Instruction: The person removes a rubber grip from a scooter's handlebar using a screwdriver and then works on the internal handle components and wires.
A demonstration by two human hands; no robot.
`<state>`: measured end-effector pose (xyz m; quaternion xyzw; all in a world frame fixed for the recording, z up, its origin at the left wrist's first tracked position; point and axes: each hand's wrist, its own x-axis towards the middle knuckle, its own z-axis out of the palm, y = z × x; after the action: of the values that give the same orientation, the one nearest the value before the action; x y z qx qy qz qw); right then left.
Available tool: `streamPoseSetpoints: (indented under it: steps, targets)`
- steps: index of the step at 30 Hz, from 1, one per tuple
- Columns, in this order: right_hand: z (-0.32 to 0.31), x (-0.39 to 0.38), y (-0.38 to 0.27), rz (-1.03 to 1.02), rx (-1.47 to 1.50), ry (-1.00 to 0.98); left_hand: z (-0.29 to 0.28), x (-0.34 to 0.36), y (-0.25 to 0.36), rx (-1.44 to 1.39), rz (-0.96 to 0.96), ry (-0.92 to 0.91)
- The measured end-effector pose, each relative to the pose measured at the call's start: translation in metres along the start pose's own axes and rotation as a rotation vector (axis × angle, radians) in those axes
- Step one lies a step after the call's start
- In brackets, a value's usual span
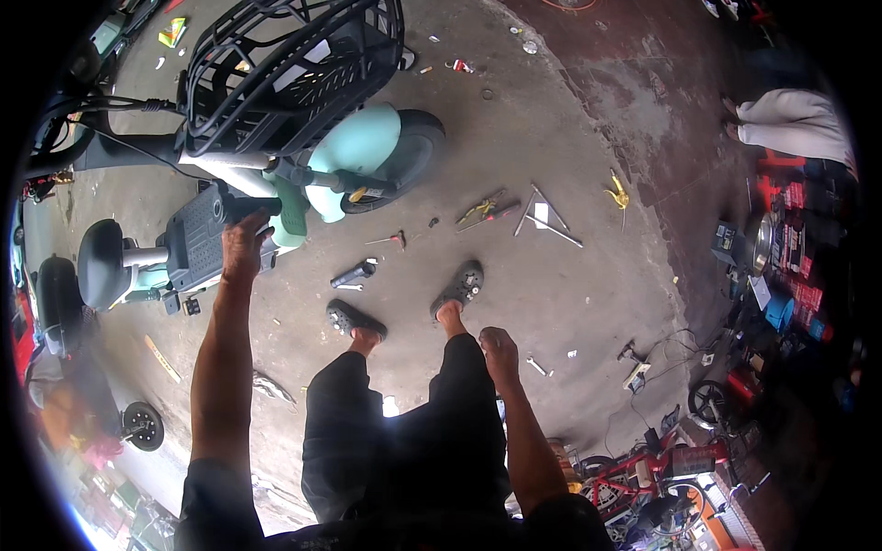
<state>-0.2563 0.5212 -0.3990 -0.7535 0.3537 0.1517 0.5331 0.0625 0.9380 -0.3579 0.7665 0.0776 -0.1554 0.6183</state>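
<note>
Mint-green scooter with a black basket occupies the far left of the floor; its dark footboard faces the worker and its front wheel points right.

Left hand: arm reaching out long, fingers bent against the dark part at the right end of the footboard. Contact appears certain; whether the fingers close round that part or merely rest on it, I cannot tell. Thumb-to-finger gap unclear.

Right hand: loosely curled beside the right knee, apart from the scooter. No object shows in it; the palm is hidden, so I cannot rule one out.

Judgement on technique: the work in hand looks like steadying or feeling the footboard. Good practice would be a firm, even hold near the frame, wrist straight, feet clear of the wheel, and the right hand brought over if the load feels awkward.

Tools on the floor: a screwdriver and a dark cylinder just beyond the feet, pliers farther off, a wrench near right. Pale trousers of another person appear far right.
</note>
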Motion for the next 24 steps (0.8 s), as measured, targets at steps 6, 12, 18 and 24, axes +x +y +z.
streamPoseSetpoints:
  steps: [6,12,18,24]
  targets:
    - [-0.076,-0.038,0.028,0.086,-0.179,-0.030,-0.006,-0.017,0.013,-0.089,-0.221,0.257]
    - [-0.145,-0.109,0.039,0.280,-0.242,-0.031,0.035,-0.161,0.053,-0.213,-0.271,0.086]
    - [-0.171,-0.125,-0.014,0.567,0.319,0.084,0.118,-0.245,0.096,0.233,-0.669,-0.123]
    - [-0.185,-0.115,0.012,0.418,0.468,0.000,0.221,-0.214,0.175,0.601,-0.327,-0.523]
